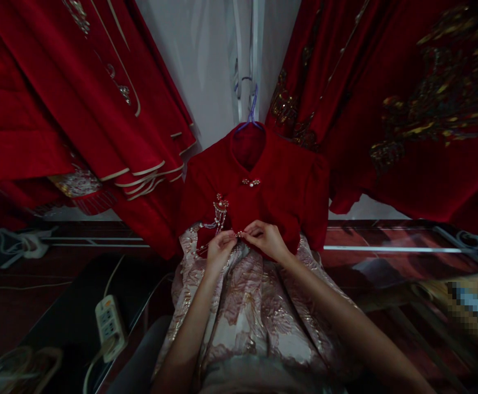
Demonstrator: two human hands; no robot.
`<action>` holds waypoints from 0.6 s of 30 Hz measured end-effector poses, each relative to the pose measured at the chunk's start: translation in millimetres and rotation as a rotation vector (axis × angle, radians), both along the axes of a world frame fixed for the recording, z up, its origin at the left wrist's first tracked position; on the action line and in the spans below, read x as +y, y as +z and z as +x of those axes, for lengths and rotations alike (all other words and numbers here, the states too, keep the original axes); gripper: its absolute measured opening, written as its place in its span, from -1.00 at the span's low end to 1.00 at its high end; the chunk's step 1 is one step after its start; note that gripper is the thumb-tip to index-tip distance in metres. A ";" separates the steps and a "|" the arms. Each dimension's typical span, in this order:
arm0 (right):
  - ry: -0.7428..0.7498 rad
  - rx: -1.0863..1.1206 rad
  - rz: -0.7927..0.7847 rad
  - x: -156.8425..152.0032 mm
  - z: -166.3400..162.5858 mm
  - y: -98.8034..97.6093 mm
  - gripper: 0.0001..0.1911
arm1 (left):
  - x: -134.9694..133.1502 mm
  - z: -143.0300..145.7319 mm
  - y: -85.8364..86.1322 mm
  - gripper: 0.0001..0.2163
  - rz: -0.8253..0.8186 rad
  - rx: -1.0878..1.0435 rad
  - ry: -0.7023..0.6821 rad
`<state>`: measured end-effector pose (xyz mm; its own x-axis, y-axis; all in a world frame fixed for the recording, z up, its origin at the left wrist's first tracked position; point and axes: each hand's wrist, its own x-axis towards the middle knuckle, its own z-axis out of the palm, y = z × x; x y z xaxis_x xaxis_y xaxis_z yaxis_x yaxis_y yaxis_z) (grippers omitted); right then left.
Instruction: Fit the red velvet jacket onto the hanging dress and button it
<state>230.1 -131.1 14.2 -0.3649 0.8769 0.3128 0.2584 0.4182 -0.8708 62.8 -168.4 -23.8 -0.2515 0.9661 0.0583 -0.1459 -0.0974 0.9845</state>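
Note:
A small red velvet jacket (pixel 280 180) hangs on a purple hanger (pixel 252 112) straight ahead, over a pale pink brocade skirt (pixel 247 312). A pearl clasp (pixel 250 182) closes it below the collar, and a beaded tassel brooch (pixel 220 212) hangs on its left side. My left hand (pixel 219 249) and my right hand (pixel 267 238) meet at the jacket's lower front edge. Both pinch a small pearl fastener (pixel 239 234) between their fingertips.
Large red embroidered garments hang at the left (pixel 58 98) and right (pixel 407 109). A white power strip (pixel 108 326) with a cable lies on a dark surface at lower left. A white cord bundle (pixel 25 243) lies farther left. A glossy table surface (pixel 386 257) extends to the right.

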 end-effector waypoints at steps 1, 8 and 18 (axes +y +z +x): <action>-0.026 0.003 -0.001 -1.0 -1.4 -0.5 -0.80 | 0.1 0.4 0.1 -0.76 -0.002 -0.005 -0.004; -0.069 -0.001 0.044 -6.4 -9.0 -7.9 -0.84 | -0.6 4.8 2.8 -0.73 -0.014 0.030 0.072; -0.125 -0.037 0.107 -7.7 -10.4 -13.4 -0.82 | -1.2 -3.0 3.2 -0.76 -0.067 0.085 -0.059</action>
<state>219.7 -138.8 0.8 -0.2682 0.8786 0.3952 0.3450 0.4706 -0.8121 59.8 -169.6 -20.6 -0.1909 0.9815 0.0119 -0.0652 -0.0247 0.9976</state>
